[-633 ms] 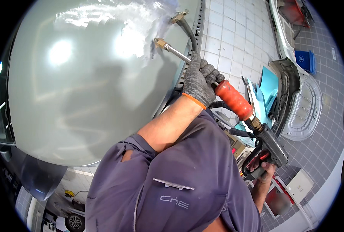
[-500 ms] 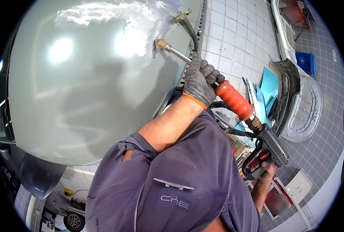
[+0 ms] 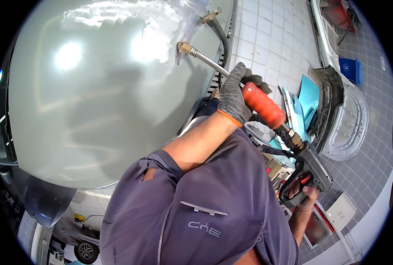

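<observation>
A slide-hammer dent puller runs from a pale green-grey car body panel (image 3: 95, 132) at the left to my right side. Its brass tip (image 3: 185, 47) touches the edge of a sanded, shiny bare-metal patch (image 3: 154, 44). My left hand (image 3: 237, 92), in a grey knit glove with an orange cuff, closes around the puller at the upper end of its red sliding weight (image 3: 263, 105); the fingertips are partly hidden. Low at the right, my bare right hand (image 3: 306, 197) grips the black pistol handle (image 3: 316, 170). A bit of steel rod shows between weight and handle.
A brass clamp (image 3: 211, 17) with a black cable (image 3: 224, 42) sits at the panel's far right edge. Right of it lie white floor tiles (image 3: 254, 39), light-blue sheets (image 3: 308, 97), a removed car panel (image 3: 349, 123) and a blue bin (image 3: 351, 71). A wheel (image 3: 86, 251) shows lower left.
The red weight has slid up the rod, away from the pistol handle. My left hand has shifted slightly right and down to meet it. Tip and right hand stay nearly in place.
</observation>
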The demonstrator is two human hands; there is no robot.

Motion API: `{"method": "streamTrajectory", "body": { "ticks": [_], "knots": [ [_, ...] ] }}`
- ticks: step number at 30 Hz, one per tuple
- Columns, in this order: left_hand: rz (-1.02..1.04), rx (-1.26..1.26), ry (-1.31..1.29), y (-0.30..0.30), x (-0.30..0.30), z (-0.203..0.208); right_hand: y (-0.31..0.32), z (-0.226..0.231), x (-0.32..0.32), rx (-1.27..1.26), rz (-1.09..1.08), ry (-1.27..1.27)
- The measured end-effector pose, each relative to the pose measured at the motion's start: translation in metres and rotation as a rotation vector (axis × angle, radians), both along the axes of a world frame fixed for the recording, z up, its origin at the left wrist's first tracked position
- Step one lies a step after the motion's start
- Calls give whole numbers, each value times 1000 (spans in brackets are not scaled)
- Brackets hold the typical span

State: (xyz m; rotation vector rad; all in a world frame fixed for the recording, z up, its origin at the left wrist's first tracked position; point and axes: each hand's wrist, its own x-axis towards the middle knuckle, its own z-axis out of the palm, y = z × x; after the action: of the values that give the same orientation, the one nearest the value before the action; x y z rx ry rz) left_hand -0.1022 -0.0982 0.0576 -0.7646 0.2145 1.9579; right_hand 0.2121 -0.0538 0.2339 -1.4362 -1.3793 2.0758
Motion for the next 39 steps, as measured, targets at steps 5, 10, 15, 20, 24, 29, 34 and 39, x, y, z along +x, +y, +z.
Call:
{"method": "streamTrajectory", "body": {
  "ticks": [5,10,15,20,24,29,34,39],
  "knots": [
    [-50,54,37,-1,28,-3,2,-5,-1,-40,-2,-5],
    [50,34,47,2,-3,-39,-3,-18,27,-41,-41,-44],
    [182,374,-21,-9,-1,-40,0,-15,23,-314,-203,5],
    [-50,-465,40,6,1,-15,-4,-21,23,-682,-476,40],
    [-60,-359,26,3,0,-7,-16,-45,49,-409,-180,37],
    [46,327,74,-25,-7,-32,-15,-44,73,211,207,-187],
    [-133,-446,-6,-3,-12,27,-20,-27,29,-42,-53,-83],
    [-250,-269,78,-18,-6,8,-49,-50,49,-207,-138,-34]
  ]
}}
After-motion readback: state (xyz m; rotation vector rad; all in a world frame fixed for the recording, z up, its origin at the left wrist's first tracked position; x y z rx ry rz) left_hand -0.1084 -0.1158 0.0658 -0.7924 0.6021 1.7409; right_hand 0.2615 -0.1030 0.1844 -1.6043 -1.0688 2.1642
